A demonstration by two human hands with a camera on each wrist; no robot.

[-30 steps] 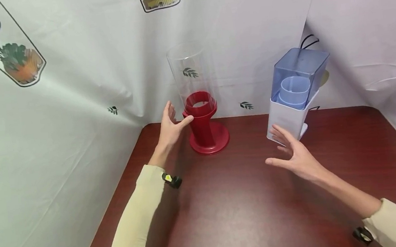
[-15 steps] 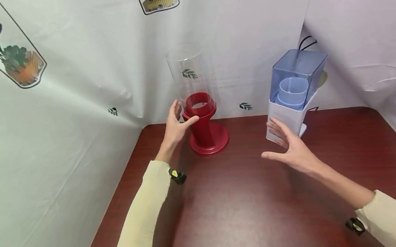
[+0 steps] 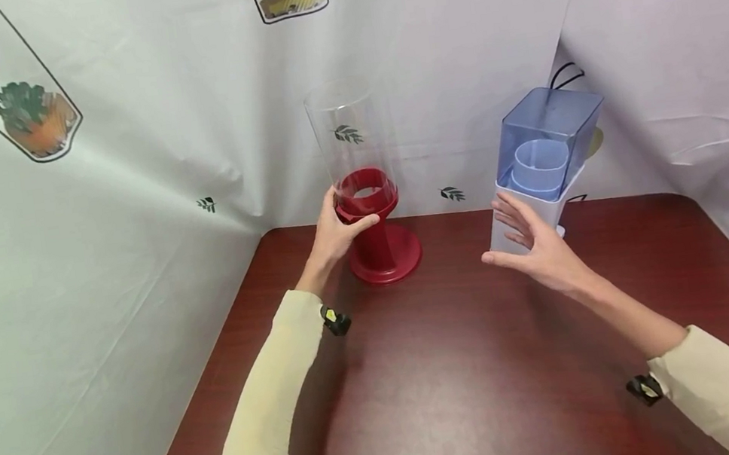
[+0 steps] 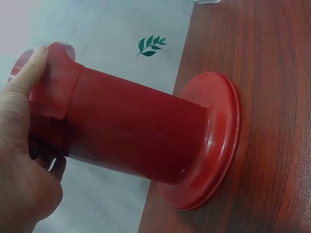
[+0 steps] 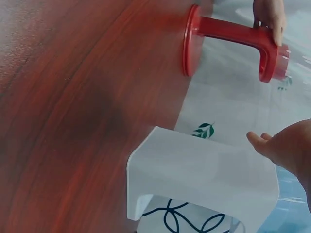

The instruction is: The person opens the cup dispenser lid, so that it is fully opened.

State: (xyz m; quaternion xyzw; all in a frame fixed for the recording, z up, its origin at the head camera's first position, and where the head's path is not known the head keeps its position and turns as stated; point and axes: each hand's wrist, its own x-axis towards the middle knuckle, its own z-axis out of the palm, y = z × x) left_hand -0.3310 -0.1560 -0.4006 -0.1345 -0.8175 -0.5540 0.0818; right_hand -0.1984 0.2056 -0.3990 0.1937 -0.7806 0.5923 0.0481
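Observation:
A red stand (image 3: 376,245) with a round base and a collar on top stands upright at the back of the table. A tall clear cylinder (image 3: 345,127) rises from its collar. My left hand (image 3: 332,239) holds the collar from the left, thumb across the near side (image 4: 29,73) and fingers partly hidden behind. To the right stands a white device (image 3: 519,220) with a see-through blue cover (image 3: 551,113) and a blue cup-shaped part (image 3: 541,164) inside. My right hand (image 3: 541,247), fingers spread, is in front of the white body; contact cannot be told.
The dark red wooden table (image 3: 438,385) backs onto a white cloth wall (image 3: 439,59) with printed plants. A black cable (image 5: 177,213) loops behind the white device.
My left hand has moved right, from beside the red stand onto its collar. My right hand has risen slightly in front of the white device. Both objects stay in place.

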